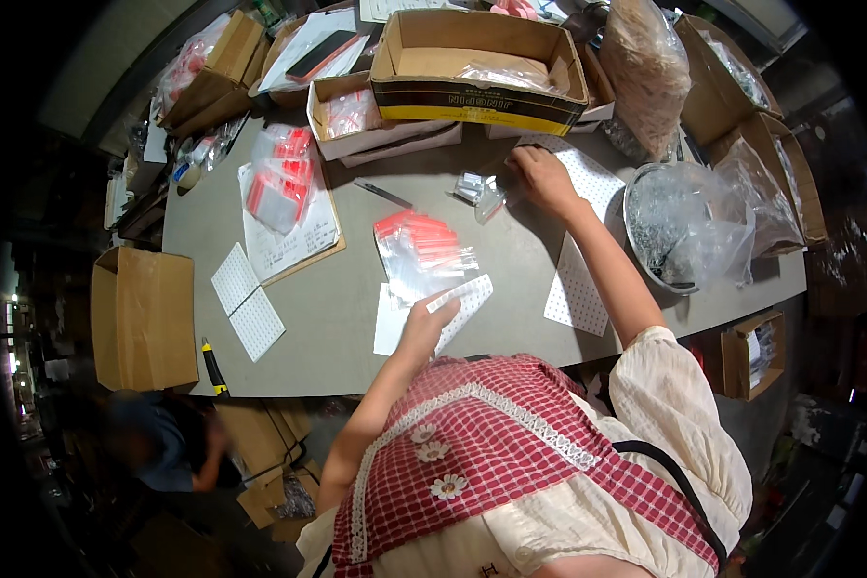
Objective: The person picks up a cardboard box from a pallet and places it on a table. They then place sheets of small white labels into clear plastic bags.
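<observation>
My left hand [419, 329] is closed on a white card [467, 306] printed with small dots, held tilted just above the table. Right in front of it a fanned pile of clear zip bags [422, 249] with red tops lies flat. Another white sheet [387, 323] lies partly under the pile and beside my left hand. My right hand [541, 180] reaches far forward, fingers curled down beside a dotted sheet [588, 178]; what is at its fingertips is hidden. Just left of it are small bagged parts [479, 193], silvery and white. A pen [383, 195] lies further left.
A yellow-black open box [472, 114] stands at the back. On the right are a bowl [636, 241] of bagged metal parts and another dotted sheet [576, 289]. Leftward lie a clipboard [332, 241] with more red-topped bags, folded dotted card [248, 301], a cutter [214, 368] and a carton [144, 318].
</observation>
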Motion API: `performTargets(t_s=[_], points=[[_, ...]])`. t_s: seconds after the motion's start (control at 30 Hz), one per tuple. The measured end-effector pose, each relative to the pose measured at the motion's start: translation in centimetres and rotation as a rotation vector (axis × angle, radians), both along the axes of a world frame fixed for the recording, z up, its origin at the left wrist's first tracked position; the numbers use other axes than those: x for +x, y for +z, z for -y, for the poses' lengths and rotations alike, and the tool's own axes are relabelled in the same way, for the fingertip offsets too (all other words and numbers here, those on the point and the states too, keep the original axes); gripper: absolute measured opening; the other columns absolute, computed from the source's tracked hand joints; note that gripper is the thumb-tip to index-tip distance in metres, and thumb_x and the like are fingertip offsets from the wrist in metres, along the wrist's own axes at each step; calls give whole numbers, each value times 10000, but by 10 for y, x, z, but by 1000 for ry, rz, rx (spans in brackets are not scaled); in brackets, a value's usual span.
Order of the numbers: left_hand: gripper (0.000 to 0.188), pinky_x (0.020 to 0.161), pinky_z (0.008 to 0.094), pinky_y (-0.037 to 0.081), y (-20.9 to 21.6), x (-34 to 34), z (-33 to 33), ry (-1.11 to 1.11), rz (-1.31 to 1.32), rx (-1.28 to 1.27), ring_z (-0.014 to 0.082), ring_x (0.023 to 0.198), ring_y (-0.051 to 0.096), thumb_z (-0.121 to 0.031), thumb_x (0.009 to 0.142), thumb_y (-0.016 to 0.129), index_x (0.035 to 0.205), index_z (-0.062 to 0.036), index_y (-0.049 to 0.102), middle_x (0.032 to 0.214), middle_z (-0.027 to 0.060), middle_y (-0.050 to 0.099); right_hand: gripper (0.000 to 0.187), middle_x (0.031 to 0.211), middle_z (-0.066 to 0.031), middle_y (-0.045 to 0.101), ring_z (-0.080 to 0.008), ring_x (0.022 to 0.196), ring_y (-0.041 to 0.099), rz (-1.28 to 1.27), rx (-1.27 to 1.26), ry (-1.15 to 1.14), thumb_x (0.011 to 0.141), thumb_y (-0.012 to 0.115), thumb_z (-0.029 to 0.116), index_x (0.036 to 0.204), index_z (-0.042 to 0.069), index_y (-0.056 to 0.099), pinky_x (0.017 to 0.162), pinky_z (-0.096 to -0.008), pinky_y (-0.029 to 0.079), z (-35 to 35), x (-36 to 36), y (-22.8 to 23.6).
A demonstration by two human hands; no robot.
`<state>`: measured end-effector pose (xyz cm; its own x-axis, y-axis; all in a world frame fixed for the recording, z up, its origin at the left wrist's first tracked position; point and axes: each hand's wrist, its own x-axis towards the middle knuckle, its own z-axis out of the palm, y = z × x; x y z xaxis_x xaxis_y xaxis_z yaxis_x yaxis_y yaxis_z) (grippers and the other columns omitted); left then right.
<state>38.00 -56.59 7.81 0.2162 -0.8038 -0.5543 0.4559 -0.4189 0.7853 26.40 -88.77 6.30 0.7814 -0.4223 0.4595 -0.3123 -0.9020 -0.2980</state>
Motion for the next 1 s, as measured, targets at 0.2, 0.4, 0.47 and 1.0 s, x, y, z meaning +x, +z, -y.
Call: performTargets(t_s=[0.2,0.4,0.47,1.0], points=[[408,917,293,467,-7,0,-3,2,7,-3,154,1029,611,-188,976,586,1312,42,603,1174,88,672,171,1092,-117,644,-295,1055,602,-174,-93,135,868,612,88,1029,36,637,949,-403,456,-8,-10,-18],[418,922,297,468,-10,-1,-3,0,-4,-32,155,1039,613,-188,972,591,1320,43,597,1179,88,674,158,1122,-107,634,-304,1063,582,-15,17,110,847,658,90,998,46,639,960,-439,430,-18,-45,-19],[422,927,297,468,-11,1,-2,0,-8,-50,154,1043,614,-185,970,593,1325,43,592,1181,88,674,158,1092,-111,616,-319,1048,570,-36,21,25,848,656,87,993,43,611,936,-429,437,-23,-41,-19],[427,963,296,460,-9,0,-4,-65,130,-61,161,1100,601,-174,985,590,1351,44,567,1231,101,655,400,1108,-139,680,-377,978,655,361,89,-283,788,592,-4,1180,57,648,822,-467,507,32,22,124]])
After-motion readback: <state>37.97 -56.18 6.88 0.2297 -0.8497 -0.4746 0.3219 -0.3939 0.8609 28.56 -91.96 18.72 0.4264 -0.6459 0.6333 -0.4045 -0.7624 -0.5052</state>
